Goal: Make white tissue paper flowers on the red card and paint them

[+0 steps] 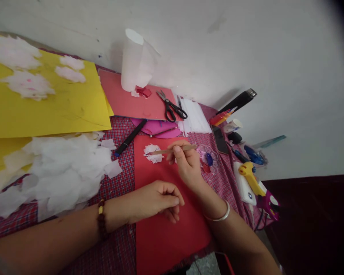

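Observation:
My right hand point(186, 162) grips a thin wooden brush point(172, 150) held level, its tip touching a small white tissue flower point(153, 152). That flower lies on a red paper sheet point(163, 233) spread on the checked tablecloth. My left hand point(157, 199) rests loosely curled on the same red sheet, nearer to me, holding nothing. Just right of my right hand sits a clear paint palette point(208, 157) with blue and pink paint.
A pile of white tissue pieces point(60, 172) lies at left below a yellow sheet point(46, 103) bearing pale flowers. Behind are a pink board point(126, 103), scissors point(172, 107), a white roll point(134, 61), a black marker point(130, 138). A phone point(220, 139) and glue gun point(250, 175) lie at right.

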`<state>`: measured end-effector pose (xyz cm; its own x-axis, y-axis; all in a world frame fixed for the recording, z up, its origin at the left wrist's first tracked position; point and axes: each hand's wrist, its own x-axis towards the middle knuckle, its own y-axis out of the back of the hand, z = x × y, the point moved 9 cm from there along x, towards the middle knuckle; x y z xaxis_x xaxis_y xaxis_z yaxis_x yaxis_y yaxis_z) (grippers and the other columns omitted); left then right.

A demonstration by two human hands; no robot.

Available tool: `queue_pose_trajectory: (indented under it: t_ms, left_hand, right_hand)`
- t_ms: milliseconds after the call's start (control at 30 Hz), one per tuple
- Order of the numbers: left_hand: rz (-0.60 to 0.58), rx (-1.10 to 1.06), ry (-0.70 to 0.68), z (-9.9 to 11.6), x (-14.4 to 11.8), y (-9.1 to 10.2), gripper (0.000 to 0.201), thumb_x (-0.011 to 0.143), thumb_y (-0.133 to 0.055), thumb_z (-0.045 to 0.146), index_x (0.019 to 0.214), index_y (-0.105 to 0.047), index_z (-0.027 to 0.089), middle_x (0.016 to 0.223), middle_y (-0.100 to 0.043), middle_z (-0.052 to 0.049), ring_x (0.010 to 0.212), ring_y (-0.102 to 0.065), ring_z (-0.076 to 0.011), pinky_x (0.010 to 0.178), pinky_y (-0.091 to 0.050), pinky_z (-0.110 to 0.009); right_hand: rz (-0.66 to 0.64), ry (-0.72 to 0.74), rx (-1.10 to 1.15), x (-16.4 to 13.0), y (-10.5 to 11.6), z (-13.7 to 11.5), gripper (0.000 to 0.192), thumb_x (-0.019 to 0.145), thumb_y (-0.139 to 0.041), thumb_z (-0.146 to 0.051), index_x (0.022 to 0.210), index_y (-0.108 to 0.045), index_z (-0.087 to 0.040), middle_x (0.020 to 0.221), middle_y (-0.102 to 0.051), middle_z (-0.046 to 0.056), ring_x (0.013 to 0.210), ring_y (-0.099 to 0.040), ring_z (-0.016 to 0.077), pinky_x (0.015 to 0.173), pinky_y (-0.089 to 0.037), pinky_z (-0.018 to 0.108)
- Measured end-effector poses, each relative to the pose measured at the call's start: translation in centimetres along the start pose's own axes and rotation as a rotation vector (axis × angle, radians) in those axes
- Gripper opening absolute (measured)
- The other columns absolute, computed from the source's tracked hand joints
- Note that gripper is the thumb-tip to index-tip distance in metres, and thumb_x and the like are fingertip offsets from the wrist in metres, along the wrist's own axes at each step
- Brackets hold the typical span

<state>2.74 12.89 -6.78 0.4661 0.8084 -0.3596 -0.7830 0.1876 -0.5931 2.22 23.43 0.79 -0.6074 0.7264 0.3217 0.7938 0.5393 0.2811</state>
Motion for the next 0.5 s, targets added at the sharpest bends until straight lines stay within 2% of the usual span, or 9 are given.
queue_pose_trajectory:
  t_ms: [167, 400, 500]
  left_hand:
    - [0.009, 0.005, 0.018, 0.1, -0.2, -0.1, 0.004, 0.082, -0.056, 0.015, 0.078, -0.059, 0.014, 0.064, -0.064, 0.001, 0.059, -0.064, -0.0108, 0.067, -0.051, -0.028]
    - [0.02, 0.016, 0.017, 0.3, -0.2, -0.2, 0.007, 0.083, -0.055, 0.014, 0.076, -0.058, 0.014, 0.062, -0.063, 0.002, 0.058, -0.063, -0.0105, 0.064, -0.051, -0.027]
    - [0.015, 0.017, 0.021, 0.2, -0.1, -0.1, 0.007, 0.082, -0.055, 0.014, 0.077, -0.058, 0.014, 0.062, -0.062, 0.002, 0.059, -0.063, -0.0107, 0.065, -0.051, -0.028]
  right_hand:
    - [0.003, 0.002, -0.052, 0.3, 0.0, 0.7, 0.026, 0.098, -0.046, -0.039, 0.091, -0.06, -0.019, 0.065, -0.059, -0.001, 0.053, -0.054, 0.0098, 0.052, -0.044, 0.023]
    - [0.134, -0.003, -0.035, 0.7, 1.7, 1.4, 0.026, 0.097, -0.048, -0.042, 0.095, -0.06, -0.019, 0.067, -0.06, -0.002, 0.049, -0.052, 0.0095, 0.048, -0.042, 0.023]
    - [0.1, 0.002, -0.048, 0.7, 1.4, 1.3, 0.025, 0.097, -0.048, -0.042, 0.095, -0.06, -0.019, 0.069, -0.06, -0.001, 0.051, -0.053, 0.0097, 0.05, -0.043, 0.024]
